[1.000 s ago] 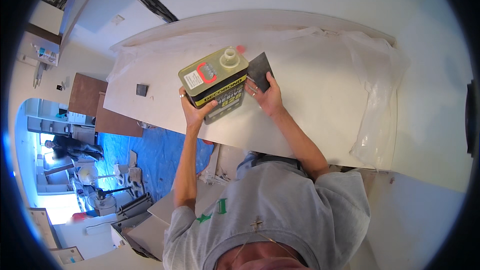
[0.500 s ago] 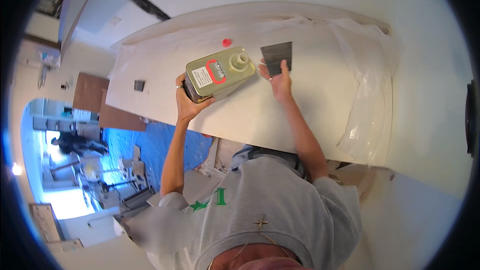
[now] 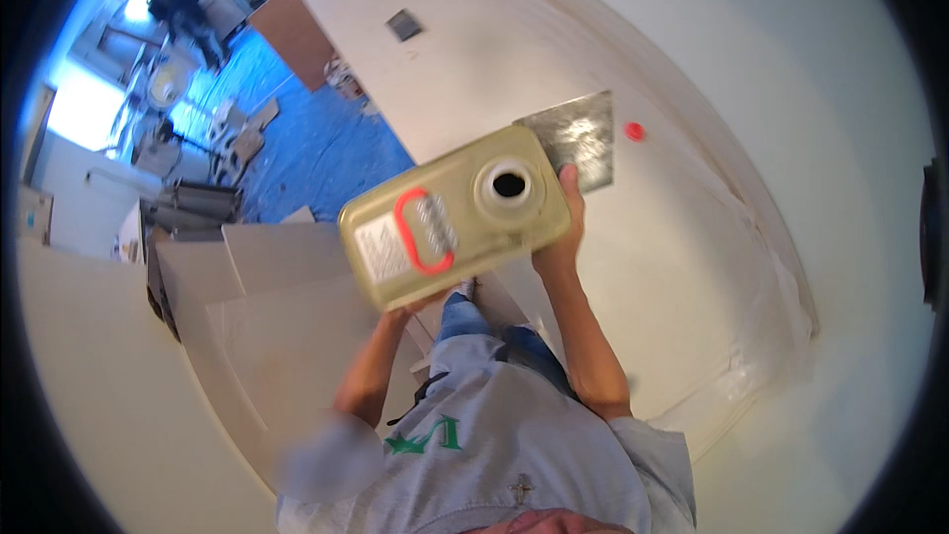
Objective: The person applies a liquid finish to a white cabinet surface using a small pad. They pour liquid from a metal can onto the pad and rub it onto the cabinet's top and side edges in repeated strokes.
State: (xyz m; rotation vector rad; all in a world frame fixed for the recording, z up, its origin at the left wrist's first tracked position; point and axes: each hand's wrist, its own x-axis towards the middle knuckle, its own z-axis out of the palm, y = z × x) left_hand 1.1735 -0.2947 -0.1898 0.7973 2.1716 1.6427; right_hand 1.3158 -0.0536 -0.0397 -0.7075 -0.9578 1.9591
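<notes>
A rectangular gold-coloured metal can [image 3: 474, 237] with a red handle fills the middle of the view, its round spout uncapped and facing up toward me. My left hand [image 3: 423, 305] grips the can from below at its lower left end; most of the fingers are hidden under it. My right hand [image 3: 563, 232] is at the can's right end, with its thumb against a thin, dark, shiny square plate [image 3: 585, 143]. That plate sticks out beyond the can, and its lower left part is hidden. Whether the right fingers also press on the can, I cannot tell.
A red cap [image 3: 634, 132] lies on the long white table [image 3: 662, 267], whose far edge carries clear plastic sheeting [image 3: 761, 237]. A small dark square [image 3: 404, 25] rests at the table's other end. Blue sheeting [image 3: 316, 163] covers the floor; another person [image 3: 185, 20] stands beyond.
The view has turned toward the left. The can has come closer and off the table's edge, its spout tipped toward me. My right hand, with the plate, has moved up against the can.
</notes>
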